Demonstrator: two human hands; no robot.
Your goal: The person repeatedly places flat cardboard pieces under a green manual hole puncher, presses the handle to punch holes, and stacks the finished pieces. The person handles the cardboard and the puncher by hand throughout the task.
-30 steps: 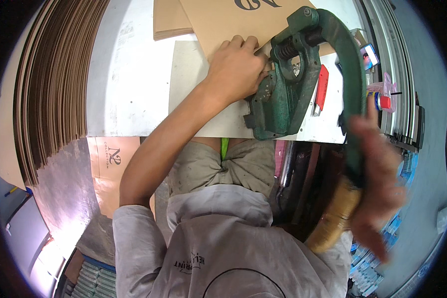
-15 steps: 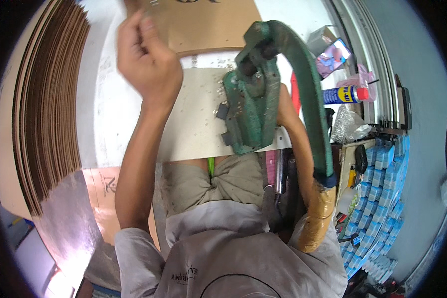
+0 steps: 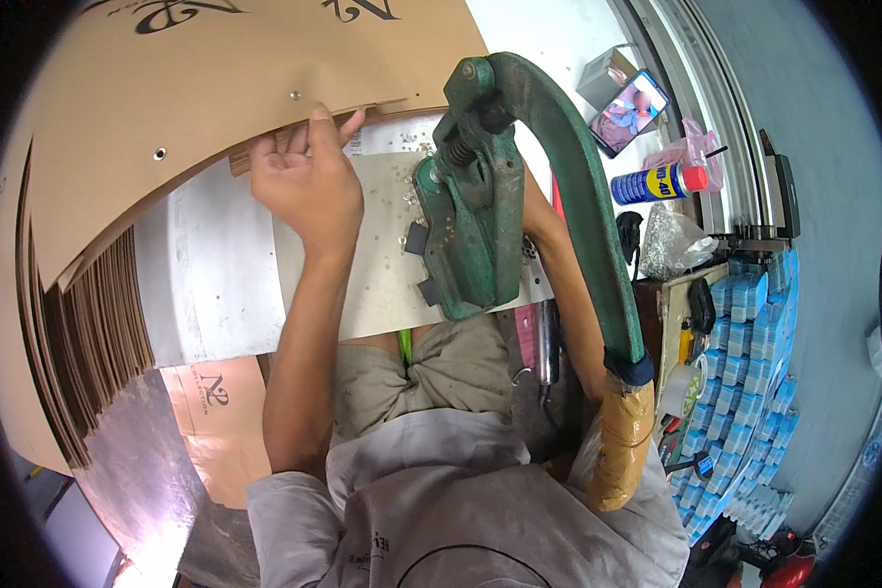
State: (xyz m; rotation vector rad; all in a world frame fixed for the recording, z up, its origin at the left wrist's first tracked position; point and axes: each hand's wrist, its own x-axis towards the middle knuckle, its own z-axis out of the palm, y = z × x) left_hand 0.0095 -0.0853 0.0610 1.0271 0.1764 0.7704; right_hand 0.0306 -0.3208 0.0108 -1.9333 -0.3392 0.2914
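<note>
My left hand (image 3: 309, 186) is at the near edge of a large brown cardboard sheet (image 3: 216, 78) with dark printed lettering and metal eyelets. Its thumb lies over that edge and its other fingers are curled beneath, pinching it. To the right stands a green hand-lever eyelet press (image 3: 475, 216), its long curved lever (image 3: 598, 186) ending in a tan taped grip (image 3: 622, 441). My right forearm (image 3: 563, 284) passes under the lever; the hand itself is hidden behind the press body. Small loose eyelets (image 3: 402, 211) are scattered left of the press.
A stack of brown sheets (image 3: 98, 333) stands at the left, partly under the large one. On the right are a phone (image 3: 629, 113), a blue spray can (image 3: 657, 183), a clear plastic bag (image 3: 671, 240) and stacked light-blue packs (image 3: 740, 392).
My left hand was raised and blurred, gripping brown board at the top. The large brown sheet now spreads across the upper left, over part of the stack. The view has shifted slightly.
</note>
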